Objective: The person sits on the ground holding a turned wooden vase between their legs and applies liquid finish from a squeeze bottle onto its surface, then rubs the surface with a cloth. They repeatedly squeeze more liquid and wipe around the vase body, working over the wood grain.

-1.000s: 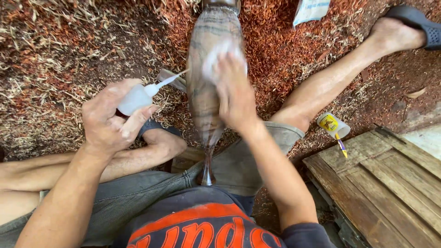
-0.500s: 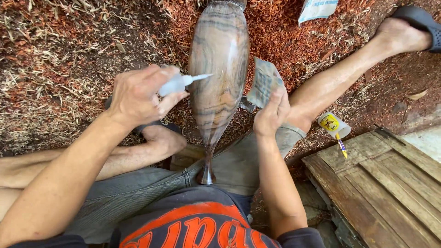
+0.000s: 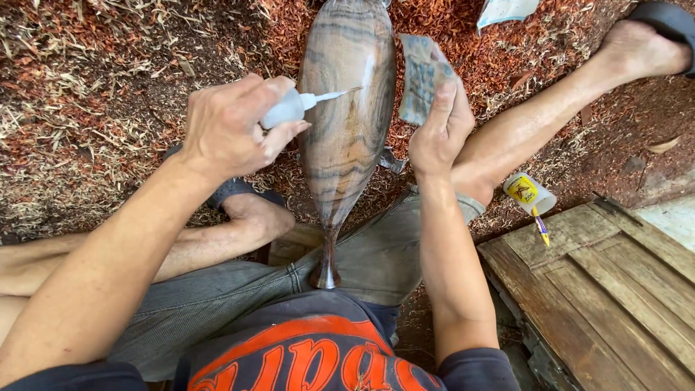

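Observation:
A long turned wooden vase (image 3: 346,123) with brown and grey grain lies between my legs, its narrow foot toward my belly. My left hand (image 3: 235,130) grips a small white squeeze bottle (image 3: 286,110) whose thin nozzle touches the vase's upper side. A wet glossy streak shows on the wood there. My right hand (image 3: 438,130) holds a folded piece of sandpaper (image 3: 420,76) just right of the vase, off its surface.
Reddish wood shavings (image 3: 108,87) cover the ground all around. A second small glue bottle with a yellow label (image 3: 528,194) lies by my right knee. A weathered wooden board platform (image 3: 608,289) sits at lower right. A white bag (image 3: 507,11) lies at the top.
My right hand lifted the sandpaper off the vase and moved it to the right. My left hand brought the bottle's nozzle onto the wood.

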